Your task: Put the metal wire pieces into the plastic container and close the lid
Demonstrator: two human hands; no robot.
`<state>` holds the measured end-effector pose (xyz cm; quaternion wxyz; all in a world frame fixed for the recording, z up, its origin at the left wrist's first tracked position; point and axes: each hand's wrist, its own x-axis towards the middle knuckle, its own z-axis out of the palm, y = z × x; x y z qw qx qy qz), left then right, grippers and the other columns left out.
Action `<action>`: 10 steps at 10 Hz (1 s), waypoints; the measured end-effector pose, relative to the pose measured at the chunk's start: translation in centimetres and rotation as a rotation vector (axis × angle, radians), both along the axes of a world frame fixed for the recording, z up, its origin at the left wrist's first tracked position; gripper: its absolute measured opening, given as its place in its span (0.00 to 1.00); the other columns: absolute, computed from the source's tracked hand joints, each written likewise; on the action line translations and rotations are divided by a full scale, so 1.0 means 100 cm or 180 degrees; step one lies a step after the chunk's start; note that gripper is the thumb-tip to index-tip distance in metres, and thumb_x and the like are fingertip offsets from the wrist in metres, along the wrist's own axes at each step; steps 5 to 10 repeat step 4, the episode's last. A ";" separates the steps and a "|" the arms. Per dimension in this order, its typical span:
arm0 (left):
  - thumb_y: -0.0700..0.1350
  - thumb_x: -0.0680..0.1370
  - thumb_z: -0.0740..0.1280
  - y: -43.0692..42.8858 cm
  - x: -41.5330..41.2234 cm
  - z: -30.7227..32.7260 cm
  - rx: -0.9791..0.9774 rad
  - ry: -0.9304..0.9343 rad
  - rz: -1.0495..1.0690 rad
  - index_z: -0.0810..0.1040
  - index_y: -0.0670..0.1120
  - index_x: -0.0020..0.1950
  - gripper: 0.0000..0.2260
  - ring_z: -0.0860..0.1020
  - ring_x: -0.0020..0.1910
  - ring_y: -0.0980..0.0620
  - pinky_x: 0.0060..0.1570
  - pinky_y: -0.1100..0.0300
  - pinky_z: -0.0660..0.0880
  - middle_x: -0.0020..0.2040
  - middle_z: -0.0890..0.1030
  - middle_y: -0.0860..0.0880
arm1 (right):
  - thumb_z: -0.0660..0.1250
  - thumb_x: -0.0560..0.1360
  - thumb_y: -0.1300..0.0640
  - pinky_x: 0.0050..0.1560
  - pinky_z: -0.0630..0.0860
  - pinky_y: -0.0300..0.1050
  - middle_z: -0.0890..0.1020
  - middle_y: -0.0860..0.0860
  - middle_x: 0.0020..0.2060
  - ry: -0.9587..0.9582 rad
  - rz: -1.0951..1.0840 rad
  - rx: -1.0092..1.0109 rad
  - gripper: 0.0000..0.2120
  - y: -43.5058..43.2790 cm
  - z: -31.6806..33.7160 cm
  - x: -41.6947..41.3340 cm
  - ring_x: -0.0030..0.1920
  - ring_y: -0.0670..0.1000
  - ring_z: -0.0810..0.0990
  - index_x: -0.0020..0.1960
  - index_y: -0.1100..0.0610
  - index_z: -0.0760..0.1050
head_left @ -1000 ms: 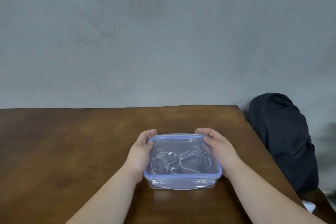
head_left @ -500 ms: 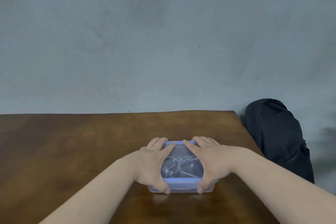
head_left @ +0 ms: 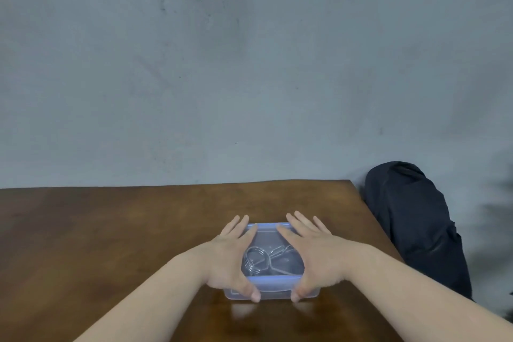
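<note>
A clear plastic container (head_left: 273, 290) with a blue-rimmed lid (head_left: 273, 278) sits on the brown wooden table (head_left: 111, 230), near its front right part. Metal wire pieces (head_left: 262, 259), looped and coiled, lie inside and show through the lid. My left hand (head_left: 231, 255) rests flat on the lid's left half, fingers spread toward the far edge, thumb over the near front wall. My right hand (head_left: 313, 254) lies the same way on the right half. Both palms hide the lid's sides.
A dark bag or cloth bundle (head_left: 413, 225) stands just past the table's right edge, against the grey wall (head_left: 249, 64). The table's right edge runs close to the container.
My hands moved from gripping the container's two sides onto the top of the lid, and their fingers have since spread flatter and further forward. The view tilted upward.
</note>
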<state>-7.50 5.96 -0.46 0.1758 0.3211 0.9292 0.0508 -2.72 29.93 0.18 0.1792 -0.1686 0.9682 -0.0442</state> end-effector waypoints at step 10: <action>0.82 0.60 0.61 0.000 -0.004 0.137 0.2585 -0.1179 0.0051 0.82 0.47 0.55 0.44 0.84 0.48 0.53 0.51 0.57 0.77 0.52 0.87 0.49 | 0.53 0.77 0.35 0.52 0.78 0.53 0.86 0.56 0.40 0.0337 -0.0572 -0.3401 0.31 0.015 0.155 0.016 0.42 0.57 0.84 0.46 0.60 0.82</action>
